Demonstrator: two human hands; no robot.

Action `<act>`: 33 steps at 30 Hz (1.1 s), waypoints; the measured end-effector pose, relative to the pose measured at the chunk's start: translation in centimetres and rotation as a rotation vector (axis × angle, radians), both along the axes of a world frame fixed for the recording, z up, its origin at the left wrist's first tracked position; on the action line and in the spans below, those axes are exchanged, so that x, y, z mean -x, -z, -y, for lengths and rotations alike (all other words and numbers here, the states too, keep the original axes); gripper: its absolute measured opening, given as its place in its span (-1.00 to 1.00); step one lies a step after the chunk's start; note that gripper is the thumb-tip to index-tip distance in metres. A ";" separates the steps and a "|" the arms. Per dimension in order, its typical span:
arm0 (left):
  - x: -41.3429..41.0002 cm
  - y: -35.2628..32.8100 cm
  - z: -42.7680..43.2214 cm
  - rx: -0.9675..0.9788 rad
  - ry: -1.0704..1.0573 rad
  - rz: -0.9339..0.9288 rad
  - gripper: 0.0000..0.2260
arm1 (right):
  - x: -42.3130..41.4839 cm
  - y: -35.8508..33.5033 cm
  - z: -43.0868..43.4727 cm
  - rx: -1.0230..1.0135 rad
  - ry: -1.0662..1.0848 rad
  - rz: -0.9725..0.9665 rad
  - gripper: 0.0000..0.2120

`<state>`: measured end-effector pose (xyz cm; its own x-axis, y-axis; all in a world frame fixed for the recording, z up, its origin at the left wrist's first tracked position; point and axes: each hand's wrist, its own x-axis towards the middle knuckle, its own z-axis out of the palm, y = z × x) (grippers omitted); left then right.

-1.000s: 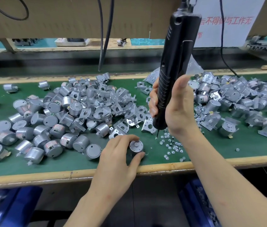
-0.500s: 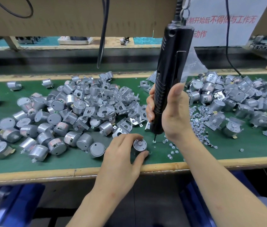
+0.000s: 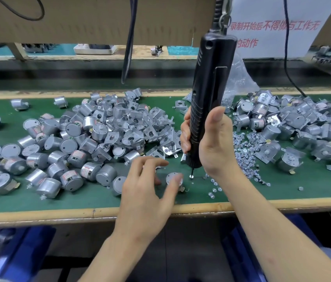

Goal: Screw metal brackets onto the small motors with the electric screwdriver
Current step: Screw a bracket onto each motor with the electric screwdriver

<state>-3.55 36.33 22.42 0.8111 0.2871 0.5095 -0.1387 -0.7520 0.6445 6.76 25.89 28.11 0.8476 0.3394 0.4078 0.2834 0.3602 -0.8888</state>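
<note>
Looking down from the head view, the right hand (image 3: 213,143) is wrapped firmly round the lower barrel of the screwdriver (image 3: 211,94), which hangs near upright with its top leaning a little to the right. Its bit comes down on a loose screw (image 3: 191,176) lying on the mat (image 3: 282,192), just to the right of the motor (image 3: 171,176). That motor stands on end, flat face up, near the front edge (image 3: 99,210). The left hand (image 3: 146,192) hovers over it loosely spread — thumb tip touching its near rim, fingers lifted, nothing really clasped. No bracket sits on the motor yet. The brackets (image 3: 140,137) lie heaped just beyond the left fingers, so that hand is plainly the nearer one to fetch one. Bare mat round the motor gives room — though the front edge is close.
</note>
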 end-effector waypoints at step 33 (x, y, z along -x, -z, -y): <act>0.0 -0.4 -3.1 -0.195 0.189 -0.075 -0.63 | 0.4 -0.2 -0.1 -0.010 0.012 0.004 -0.19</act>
<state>-3.59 39.43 22.81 0.8785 0.0296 0.4768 -0.2456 -0.8280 0.5041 6.33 26.00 28.29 0.8500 0.3250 0.4145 0.2916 0.3651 -0.8841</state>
